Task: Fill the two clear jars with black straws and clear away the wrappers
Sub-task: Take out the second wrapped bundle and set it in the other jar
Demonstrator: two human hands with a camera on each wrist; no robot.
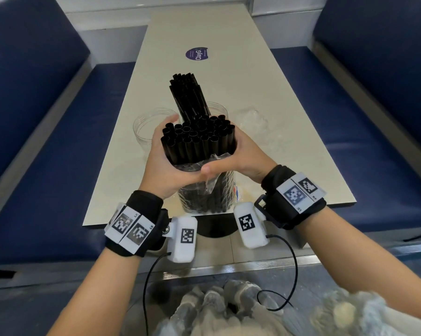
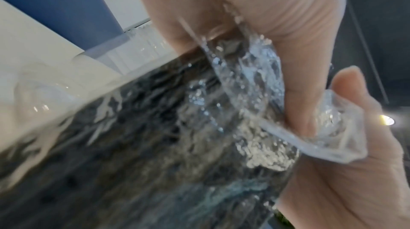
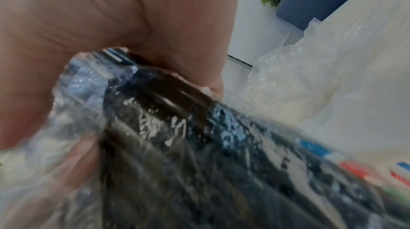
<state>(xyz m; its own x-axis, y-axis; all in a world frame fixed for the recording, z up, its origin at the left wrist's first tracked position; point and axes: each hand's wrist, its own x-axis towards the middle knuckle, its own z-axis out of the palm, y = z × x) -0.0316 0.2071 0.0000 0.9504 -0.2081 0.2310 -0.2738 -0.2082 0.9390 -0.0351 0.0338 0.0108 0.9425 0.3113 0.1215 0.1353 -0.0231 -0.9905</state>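
Observation:
A bundle of black straws [image 1: 198, 139] stands upright near the table's front edge, its top bare. A clear wrapper [image 1: 204, 197] still covers its lower half. My left hand [image 1: 167, 166] and right hand [image 1: 245, 154] grip the bundle from both sides at the wrapper's open edge. In the left wrist view, fingers [image 2: 306, 75] bunch the wrapper [image 2: 261, 110] against the straws [image 2: 133, 145]. The right wrist view shows the wrapped straws [image 3: 199, 145] under my palm. Behind the bundle stand an empty clear jar [image 1: 141, 127] on the left and a second jar [image 1: 220, 110] holding leaning black straws [image 1: 186, 95].
A crumpled clear wrapper [image 1: 253, 120] lies on the beige table [image 1: 289, 154] to the right of the jars, also in the right wrist view as a crumpled wrapper [image 3: 299, 83]. A round purple sticker [image 1: 197, 54] is farther back. Blue bench seats [image 1: 47, 166] flank the table.

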